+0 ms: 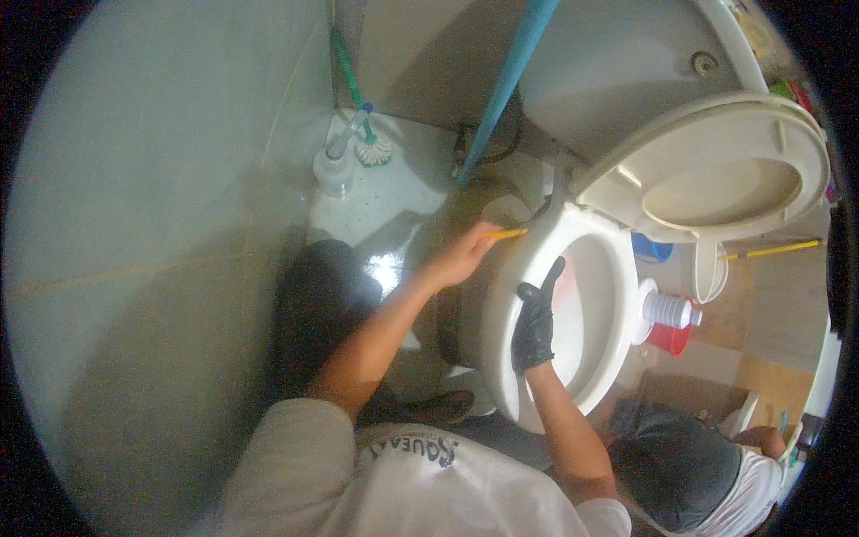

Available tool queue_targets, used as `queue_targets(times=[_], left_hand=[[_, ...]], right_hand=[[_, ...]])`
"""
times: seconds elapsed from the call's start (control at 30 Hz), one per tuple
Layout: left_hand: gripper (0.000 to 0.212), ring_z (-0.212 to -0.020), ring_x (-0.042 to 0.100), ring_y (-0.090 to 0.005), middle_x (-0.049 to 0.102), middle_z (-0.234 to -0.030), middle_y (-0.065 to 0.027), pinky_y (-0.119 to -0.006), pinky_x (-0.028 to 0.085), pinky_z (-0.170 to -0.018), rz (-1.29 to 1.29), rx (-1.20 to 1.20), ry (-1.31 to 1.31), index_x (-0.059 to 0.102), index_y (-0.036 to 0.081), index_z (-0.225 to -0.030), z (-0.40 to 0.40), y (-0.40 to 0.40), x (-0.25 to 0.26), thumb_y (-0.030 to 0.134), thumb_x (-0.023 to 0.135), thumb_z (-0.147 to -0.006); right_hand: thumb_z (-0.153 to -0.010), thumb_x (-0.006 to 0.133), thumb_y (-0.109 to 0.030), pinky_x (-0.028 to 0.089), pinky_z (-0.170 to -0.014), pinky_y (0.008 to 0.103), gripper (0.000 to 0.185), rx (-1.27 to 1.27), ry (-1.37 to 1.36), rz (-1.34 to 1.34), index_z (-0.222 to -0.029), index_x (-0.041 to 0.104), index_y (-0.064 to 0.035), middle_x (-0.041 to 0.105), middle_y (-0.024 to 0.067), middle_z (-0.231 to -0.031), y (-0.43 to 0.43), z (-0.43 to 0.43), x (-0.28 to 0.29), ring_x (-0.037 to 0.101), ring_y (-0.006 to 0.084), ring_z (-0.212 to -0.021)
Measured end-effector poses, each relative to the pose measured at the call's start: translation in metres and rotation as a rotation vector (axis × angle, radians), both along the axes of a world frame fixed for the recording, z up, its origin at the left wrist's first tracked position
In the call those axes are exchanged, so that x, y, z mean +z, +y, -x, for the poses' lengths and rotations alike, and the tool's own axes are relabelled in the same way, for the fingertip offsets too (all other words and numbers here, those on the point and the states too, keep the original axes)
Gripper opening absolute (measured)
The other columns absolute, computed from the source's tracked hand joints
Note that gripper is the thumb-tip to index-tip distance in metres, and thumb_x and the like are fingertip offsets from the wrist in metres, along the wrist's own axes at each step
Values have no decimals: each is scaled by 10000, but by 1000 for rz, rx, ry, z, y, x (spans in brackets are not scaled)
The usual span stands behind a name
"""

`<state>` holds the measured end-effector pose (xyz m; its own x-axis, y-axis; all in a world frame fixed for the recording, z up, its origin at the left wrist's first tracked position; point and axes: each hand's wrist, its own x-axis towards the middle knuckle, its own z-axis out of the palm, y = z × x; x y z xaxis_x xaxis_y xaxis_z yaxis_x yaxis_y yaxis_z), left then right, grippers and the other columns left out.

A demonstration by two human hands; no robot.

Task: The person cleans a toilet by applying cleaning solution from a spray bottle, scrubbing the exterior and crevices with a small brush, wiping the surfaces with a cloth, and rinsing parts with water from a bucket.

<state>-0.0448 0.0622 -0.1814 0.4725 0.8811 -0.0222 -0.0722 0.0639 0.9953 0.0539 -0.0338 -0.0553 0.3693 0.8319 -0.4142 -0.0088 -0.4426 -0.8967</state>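
A white toilet bowl point(496, 349) stands before me with its seat and lid point(711, 168) raised. My left hand point(463, 258) is bare and pinches a thin yellow stick-like tool point(507, 234). The tool's tip is at the bowl's outer side, near the hinge end; whether it bears bristles is too blurred to tell. My right hand point(537, 325) wears a black glove and grips the inner left rim. Its thumb lies over the rim, while the fingers reach along the inside of the bowl. A faint reddish patch shows on the inner wall beside them.
A spray bottle point(333, 171) and a green-handled toilet brush point(371, 149) stand in the far left corner. A blue pole point(510, 80) slants behind the toilet. To its right are a white bottle point(671, 312), a red bucket point(671, 339) and another person point(678, 463) bending low.
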Motion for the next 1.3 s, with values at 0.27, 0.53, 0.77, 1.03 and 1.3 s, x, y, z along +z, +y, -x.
queue_targets(times=[0.27,0.53,0.77,1.03,1.3], left_hand=[[311,-1076,517,-259,551,-1124,-141,-339,384,-938,42,-77,146,459,39,-1179,11,-7,16,247,399,-956],[292,-1060,529,-303,544,-1109,-175,-381,397,-915,19,-39,126,459,70,-1180,-4,12,-7,244,386,-957],[281,-1030,541,-309,547,-1117,-175,-382,413,-890,-5,16,50,476,44,-1146,-8,1,-30,232,395,-953],[281,-1064,524,-287,541,-1126,-174,-356,399,-916,124,-144,148,470,43,-1157,3,-4,-5,223,400,-952],[264,-1059,521,-258,545,-1131,-149,-360,391,-926,204,-15,100,471,30,-1154,-31,14,-27,176,407,-943]], right_hand=[[-876,444,-219,312,-977,279,734,4,-67,-94,-1444,-18,-163,217,116,-1451,-2,-11,-13,382,189,-1166],[-909,413,-330,341,-923,286,709,95,-247,-95,-1445,-17,-160,505,82,-1150,-2,-6,-23,461,181,-975],[-848,474,-387,281,-990,317,794,90,-322,-24,-1446,13,-142,315,97,-1331,3,7,-6,362,210,-1130],[-908,403,-435,361,-874,294,737,87,-357,-91,-1444,-7,-138,494,68,-1132,-3,-9,-11,443,157,-909],[-888,452,-376,301,-947,276,777,206,-365,-107,-1439,-25,-105,425,90,-1263,-4,-1,-15,421,170,-1026]])
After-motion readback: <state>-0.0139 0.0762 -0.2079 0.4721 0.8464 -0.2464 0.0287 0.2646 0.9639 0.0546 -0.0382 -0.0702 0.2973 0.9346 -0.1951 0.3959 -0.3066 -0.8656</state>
